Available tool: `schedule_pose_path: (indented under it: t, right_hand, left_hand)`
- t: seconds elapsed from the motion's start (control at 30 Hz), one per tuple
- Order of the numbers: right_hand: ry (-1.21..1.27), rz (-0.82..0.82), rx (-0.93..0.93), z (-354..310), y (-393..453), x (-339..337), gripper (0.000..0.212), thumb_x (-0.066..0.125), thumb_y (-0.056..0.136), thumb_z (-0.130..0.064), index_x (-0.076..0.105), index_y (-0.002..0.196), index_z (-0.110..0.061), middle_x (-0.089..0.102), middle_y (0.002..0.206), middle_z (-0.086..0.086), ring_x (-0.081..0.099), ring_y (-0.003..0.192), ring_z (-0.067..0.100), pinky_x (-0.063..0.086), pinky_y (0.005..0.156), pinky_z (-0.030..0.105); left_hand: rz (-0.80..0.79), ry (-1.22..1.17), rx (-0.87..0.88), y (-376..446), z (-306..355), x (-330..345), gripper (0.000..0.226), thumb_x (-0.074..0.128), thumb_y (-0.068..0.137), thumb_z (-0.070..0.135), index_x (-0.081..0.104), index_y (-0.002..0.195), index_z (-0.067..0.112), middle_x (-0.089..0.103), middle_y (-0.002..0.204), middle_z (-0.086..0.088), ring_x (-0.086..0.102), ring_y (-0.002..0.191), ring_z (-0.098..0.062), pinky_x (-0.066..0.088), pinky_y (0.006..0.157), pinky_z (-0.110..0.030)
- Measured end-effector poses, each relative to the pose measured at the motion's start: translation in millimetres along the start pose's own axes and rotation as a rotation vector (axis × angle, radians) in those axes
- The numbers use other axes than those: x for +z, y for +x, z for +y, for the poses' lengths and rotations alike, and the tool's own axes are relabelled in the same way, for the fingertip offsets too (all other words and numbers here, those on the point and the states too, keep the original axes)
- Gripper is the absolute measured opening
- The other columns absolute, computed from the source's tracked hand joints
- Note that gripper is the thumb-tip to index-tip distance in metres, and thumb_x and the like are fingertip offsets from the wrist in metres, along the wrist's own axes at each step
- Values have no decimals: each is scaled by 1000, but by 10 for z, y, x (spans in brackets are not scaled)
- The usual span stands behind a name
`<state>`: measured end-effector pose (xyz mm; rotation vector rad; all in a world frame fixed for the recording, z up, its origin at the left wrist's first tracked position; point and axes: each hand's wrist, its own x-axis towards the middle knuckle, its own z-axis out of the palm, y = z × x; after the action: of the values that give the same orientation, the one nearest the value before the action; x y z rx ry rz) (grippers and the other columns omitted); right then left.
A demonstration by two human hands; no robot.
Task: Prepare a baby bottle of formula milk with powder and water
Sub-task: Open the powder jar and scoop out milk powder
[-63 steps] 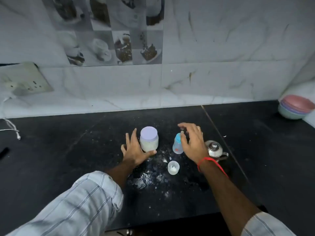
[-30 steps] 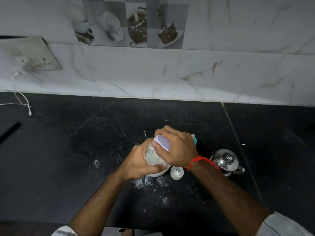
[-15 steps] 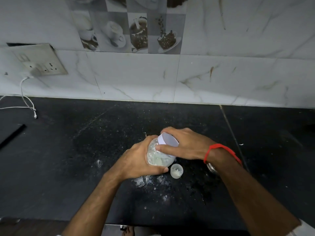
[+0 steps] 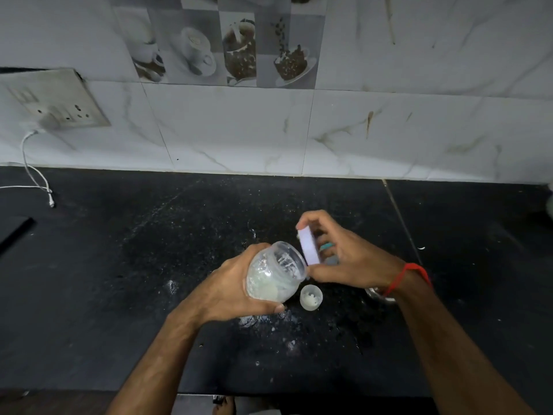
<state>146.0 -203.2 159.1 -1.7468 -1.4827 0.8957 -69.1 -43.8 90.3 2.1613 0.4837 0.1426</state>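
Above the counter (image 4: pixel 119 280), left fingers (image 4: pixel 270 308) wrap the jar (image 4: pixel 273 274).

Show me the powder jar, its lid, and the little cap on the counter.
jar (image 4: pixel 270 280): head view, on its clear side wall.
lid (image 4: pixel 309 246): head view, on its lilac top face.
cap (image 4: pixel 311 298): head view, on its rim.
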Motion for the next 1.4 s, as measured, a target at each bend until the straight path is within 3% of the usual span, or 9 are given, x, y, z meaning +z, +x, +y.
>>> schedule_pose_path:
  t: [0.2, 0.37, 0.43, 0.6, 0.73, 0.87, 1.0, 1.23, 1.4]
  right_hand:
    - [338, 193, -23, -13, -39, 19, 56, 84, 73, -32, 48, 116, -40, 62, 135, 4, 66, 121, 26, 58, 97, 52]
    - [-57, 142, 147, 197, 48, 1078, 58, 76, 66, -70, 40, 93, -34, 62, 99, -11, 61, 88, 9, 54, 77, 34]
    - [-230, 52, 170, 345, 83, 1568, 56, 72, 68, -72, 40, 94, -33, 60, 104, -6, 57, 96, 15, 48, 81, 36]
    - [-616, 4, 101, 864, 165, 2240, 54, 67, 77, -62, 56, 106, -18, 58, 136, 2, 52, 121, 32, 46, 101, 49]
    - [-545, 78, 133, 864, 138, 2228, 59, 58, 81, -65, 57, 118, -19, 38, 158, 3, 45, 131, 31, 42, 106, 45]
    - [-126, 534, 28, 504, 65, 1684, 28, 57, 96, -44, 62, 107, -18, 57, 129, -8, 57, 115, 18, 48, 95, 32]
    - [106, 831, -51, -7, -71, 989, 14, 62, 97, -35, 67, 100, -22, 64, 119, -11, 64, 100, 15, 53, 81, 32]
    - [-659, 269, 89, -356, -120, 543, 32, 50, 101, -54, 75, 114, -39, 35, 160, -12, 25, 143, 18, 31, 114, 39]
    - [-880, 110, 330, -404, -64, 510, 34, 51, 101, -49, 69, 125, -33, 31, 163, -9, 26, 148, 28, 28, 117, 51]
  left_hand:
    - [212, -148, -67, -217, -269, -118, 104, 94, 50, 63, 43, 140, 51, 65, 129, 22, 64, 116, 2, 55, 87, -13]
    - [736, -254, -70, -336, -295, -163, 109, 87, 49, 59, 46, 144, 28, 63, 131, 12, 62, 115, -1, 48, 99, -23]
    - [828, -275, -41, -371, -285, -179, 109, 86, 51, 58, 44, 146, 23, 59, 137, 9, 59, 121, -4, 48, 105, -31]
    - [725, -297, 5, -422, -260, -79, 104, 90, 52, 54, 44, 143, 35, 59, 135, 26, 57, 126, 4, 49, 104, -23]
    - [627, -277, 22, -425, -191, 35, 101, 90, 50, 58, 39, 137, 56, 57, 132, 39, 56, 124, 10, 44, 96, -5]
    - [583, -257, 42, -408, -193, 129, 104, 93, 50, 58, 37, 137, 63, 57, 143, 21, 56, 131, 1, 46, 105, -16]
    - [515, -198, 71, -343, -205, 218, 107, 97, 53, 54, 34, 139, 63, 47, 144, 34, 49, 135, 6, 41, 107, -10]
    - [382, -72, 140, -184, -32, 416, 109, 95, 59, 56, 27, 144, 63, 43, 147, 29, 50, 136, -6, 51, 105, -29]
    - [352, 7, 172, -109, 148, 527, 105, 85, 61, 69, 28, 147, 56, 43, 146, 28, 48, 136, -5, 48, 100, -23]
